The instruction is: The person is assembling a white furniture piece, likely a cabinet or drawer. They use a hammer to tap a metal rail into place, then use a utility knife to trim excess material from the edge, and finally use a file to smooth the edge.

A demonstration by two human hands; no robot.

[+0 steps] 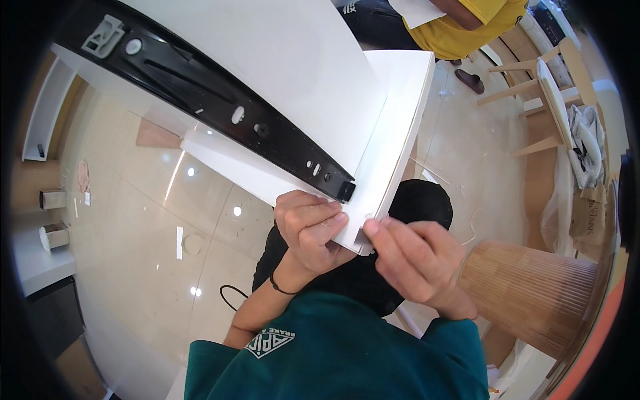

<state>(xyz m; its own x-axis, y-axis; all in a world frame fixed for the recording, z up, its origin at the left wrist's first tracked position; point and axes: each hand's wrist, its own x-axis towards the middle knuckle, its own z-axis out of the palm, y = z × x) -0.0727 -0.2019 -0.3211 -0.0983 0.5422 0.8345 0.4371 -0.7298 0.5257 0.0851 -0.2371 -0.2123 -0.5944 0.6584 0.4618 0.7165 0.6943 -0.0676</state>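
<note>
Both my hands at the near corner of the white panel.
My left hand [310,233] pinches the panel [392,140] by this corner; my right hand [421,259] has its fingers bunched at the outer edge just beside it. To do this well, I'd keep the left grip firm, work the right fingertips squarely along the edge, and not lean on the black rail [220,119], whose end lies near my left fingers. They hide the corner's underside, and I cannot tell whether the right ones pinch the edge or some small piece. Beyond, the box [287,57] and a person in yellow [477,33] are cut off at the top.
</note>
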